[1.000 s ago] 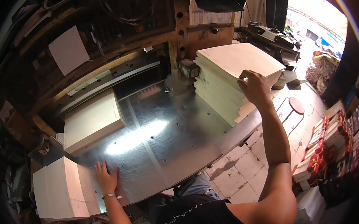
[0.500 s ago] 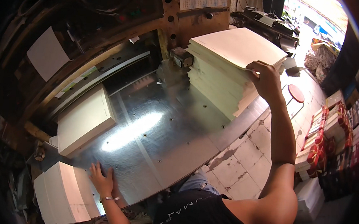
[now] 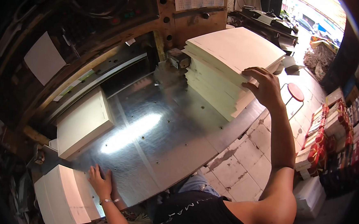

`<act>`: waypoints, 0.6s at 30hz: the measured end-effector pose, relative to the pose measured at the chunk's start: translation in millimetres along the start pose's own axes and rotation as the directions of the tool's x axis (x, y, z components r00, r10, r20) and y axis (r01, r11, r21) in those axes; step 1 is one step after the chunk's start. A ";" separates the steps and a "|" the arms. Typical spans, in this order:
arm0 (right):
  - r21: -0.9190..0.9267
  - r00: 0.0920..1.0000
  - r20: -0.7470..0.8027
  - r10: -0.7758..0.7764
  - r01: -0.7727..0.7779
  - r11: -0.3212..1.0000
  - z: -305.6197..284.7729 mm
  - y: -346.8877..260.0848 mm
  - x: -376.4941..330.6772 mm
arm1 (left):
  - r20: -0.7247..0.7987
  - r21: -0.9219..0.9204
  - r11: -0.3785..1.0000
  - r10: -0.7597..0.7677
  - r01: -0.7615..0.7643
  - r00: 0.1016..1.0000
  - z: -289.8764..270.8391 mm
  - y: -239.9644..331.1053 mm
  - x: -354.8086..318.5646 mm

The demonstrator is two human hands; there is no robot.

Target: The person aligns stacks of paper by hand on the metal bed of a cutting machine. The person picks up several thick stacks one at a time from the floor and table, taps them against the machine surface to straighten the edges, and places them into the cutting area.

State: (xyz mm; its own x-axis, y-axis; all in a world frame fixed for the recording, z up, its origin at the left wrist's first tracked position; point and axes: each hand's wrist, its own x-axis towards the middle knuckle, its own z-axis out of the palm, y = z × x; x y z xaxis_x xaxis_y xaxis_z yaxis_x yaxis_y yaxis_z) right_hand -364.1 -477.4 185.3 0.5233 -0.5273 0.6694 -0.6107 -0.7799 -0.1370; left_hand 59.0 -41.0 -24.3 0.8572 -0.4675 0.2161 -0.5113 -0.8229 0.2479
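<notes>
A tall stack of cream paper stands at the back right of the metal table, its layers uneven along the side. At its near right corner is my right hand, fingers apart, fingertips at the top edge and thumb lower along the side; no sheet shows in its grip. My left hand rests on the table with its fingers spread, holding nothing. Just left of it lies a lower paper stack. Another squared paper block sits farther back, against the machine opening.
A dark block sits beside the tall stack's far left corner. The machine frame rises behind the table. On the tiled floor to the right are a round red stool and red-and-white bundles.
My right hand has opened from a pinch at the top sheets' corner, and the slightly lifted edge now lies flatter. My left hand stays on the table. The view has shifted slightly.
</notes>
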 end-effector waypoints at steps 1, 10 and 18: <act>0.016 1.000 0.002 -0.026 0.026 1.000 1.0 0.6 0.8 | 0.010 -0.025 1.000 0.019 -0.019 1.000 -0.1 -0.3 -0.1; 0.028 0.998 0.056 -0.030 0.028 0.999 -6.7 0.3 12.2 | 0.008 -0.035 0.999 0.013 -0.013 1.000 -1.6 2.2 0.0; -0.064 0.991 -0.110 -0.079 0.073 0.995 -4.1 4.9 30.1 | -0.009 -0.029 1.000 0.001 -0.001 1.000 -2.2 1.1 -1.0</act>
State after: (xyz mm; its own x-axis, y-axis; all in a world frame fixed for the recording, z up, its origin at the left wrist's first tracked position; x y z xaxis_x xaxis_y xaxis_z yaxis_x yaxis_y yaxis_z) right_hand -353.8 -495.8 207.8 0.5017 -0.4235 0.7543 -0.6076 -0.7932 -0.0411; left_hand 57.4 -40.7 -22.2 0.8560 -0.4657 0.2244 -0.5141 -0.8126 0.2747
